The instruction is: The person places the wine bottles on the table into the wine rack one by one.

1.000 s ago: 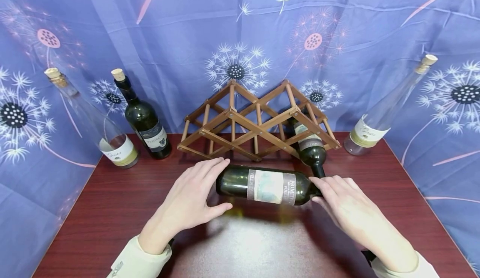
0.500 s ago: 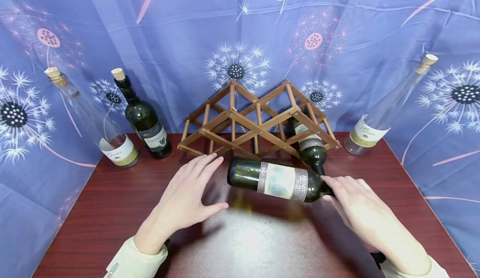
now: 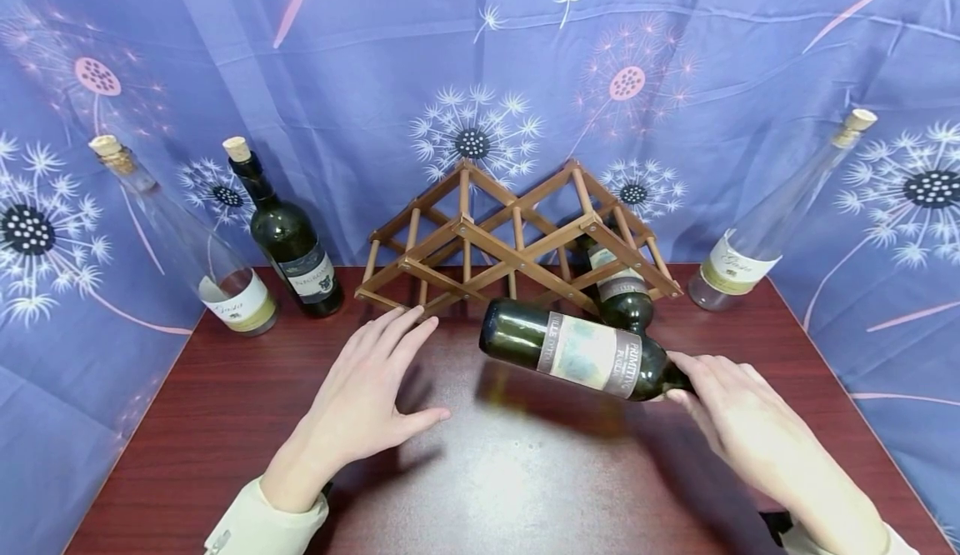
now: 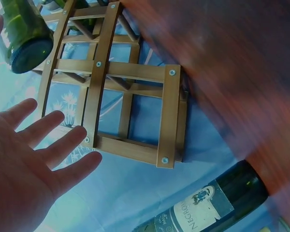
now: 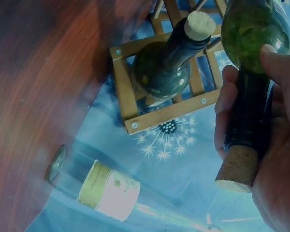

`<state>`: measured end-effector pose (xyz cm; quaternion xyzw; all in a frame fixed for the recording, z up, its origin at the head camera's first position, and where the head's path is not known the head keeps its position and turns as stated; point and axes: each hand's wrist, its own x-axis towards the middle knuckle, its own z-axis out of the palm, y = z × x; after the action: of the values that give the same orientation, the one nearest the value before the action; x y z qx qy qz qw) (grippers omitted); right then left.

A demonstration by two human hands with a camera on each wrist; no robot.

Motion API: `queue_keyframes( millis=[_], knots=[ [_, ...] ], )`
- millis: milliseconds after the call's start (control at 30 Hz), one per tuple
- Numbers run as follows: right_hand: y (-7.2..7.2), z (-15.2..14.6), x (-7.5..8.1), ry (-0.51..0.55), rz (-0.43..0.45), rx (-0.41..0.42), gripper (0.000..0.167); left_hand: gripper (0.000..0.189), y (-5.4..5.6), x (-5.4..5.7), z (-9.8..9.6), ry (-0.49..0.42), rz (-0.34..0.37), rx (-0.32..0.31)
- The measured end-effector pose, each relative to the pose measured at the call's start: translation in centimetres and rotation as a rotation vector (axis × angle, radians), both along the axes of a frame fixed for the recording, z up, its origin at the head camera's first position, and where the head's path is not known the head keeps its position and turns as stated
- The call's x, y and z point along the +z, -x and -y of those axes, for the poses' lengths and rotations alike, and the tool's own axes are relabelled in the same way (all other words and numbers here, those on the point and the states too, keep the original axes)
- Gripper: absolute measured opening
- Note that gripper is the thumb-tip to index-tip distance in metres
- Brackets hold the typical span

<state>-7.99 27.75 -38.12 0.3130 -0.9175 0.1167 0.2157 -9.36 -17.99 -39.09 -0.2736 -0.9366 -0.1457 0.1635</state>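
Before the rack (image 3: 522,264): front bottle (image 3: 588,355), neck (image 5: 251,108) in right hand (image 3: 742,412). Inside the rack's right end: second bottle (image 3: 626,309). Leftward, two bottles (image 3: 287,237); rightward, single bottle (image 3: 738,267).

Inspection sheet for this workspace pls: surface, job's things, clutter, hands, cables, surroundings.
Surface: dark red wood-grain table, shiny at front middle.
Job's things: green bottle, corked, label showing, tilted; wooden rack with a racked bottle, also corked, in its right end.
Clutter: left clear bottle, dark bottle beside it, right clear bottle, all standing corked.
Hands: right hand grips the green bottle's neck; left hand holds nothing, fingers spread.
Cables: nothing seen.
Surroundings: blue dandelion-print cloth behind.
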Motion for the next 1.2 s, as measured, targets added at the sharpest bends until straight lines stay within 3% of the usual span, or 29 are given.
queue_keyframes(
  millis=[200, 333, 500, 733, 1200],
  knots=[
    [-0.2, -1.0, -0.2, 0.004, 0.014, -0.033, 0.037, 0.109, -0.1, -0.2, 0.3, -0.005, 0.003, 0.003],
    [-0.2, -1.6, -0.4, 0.011, 0.008, -0.045, 0.045, 0.109, -0.1, -0.4, 0.5, -0.002, 0.006, 0.009],
    [-0.3, -2.3, -0.4, 0.014, 0.026, -0.087, 0.036, 0.110, -0.2, -0.7, 0.8, 0.005, 0.009, 0.020],
    [-0.3, -3.1, -0.5, 0.024, 0.058, -0.128, 0.046, 0.110, -0.2, -0.9, 1.1, 0.015, -0.001, 0.026],
    [-0.1, -3.6, -0.6, 0.068, 0.087, -0.183, 0.038, 0.110, -0.3, -1.1, 1.4, 0.017, 0.001, 0.031]
  ],
)
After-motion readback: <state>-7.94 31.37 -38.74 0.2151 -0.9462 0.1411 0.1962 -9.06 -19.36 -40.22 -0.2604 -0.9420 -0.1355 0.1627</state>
